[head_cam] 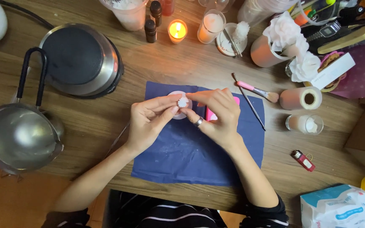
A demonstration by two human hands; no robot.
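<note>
Both hands meet over a dark blue cloth (pixel 191 152) on the wooden table. My left hand (pixel 148 122) and my right hand (pixel 216 114) pinch a small white flower-shaped piece (pixel 183 101) between their fingertips. Under it lies a small round pale dish (pixel 175 95), partly hidden by the fingers. A pink object (pixel 211 115) shows behind my right hand, mostly covered. A ring sits on a finger of my right hand.
A pink-handled brush (pixel 256 90) and a thin metal stick (pixel 250 105) lie right of the cloth. A steel pouring pot (pixel 20 137) and round hotplate (pixel 79 59) stand left. A lit candle (pixel 177 30), jars, a paper roll (pixel 303 98), a red lighter (pixel 303 160) and a tissue pack (pixel 336 207) surround.
</note>
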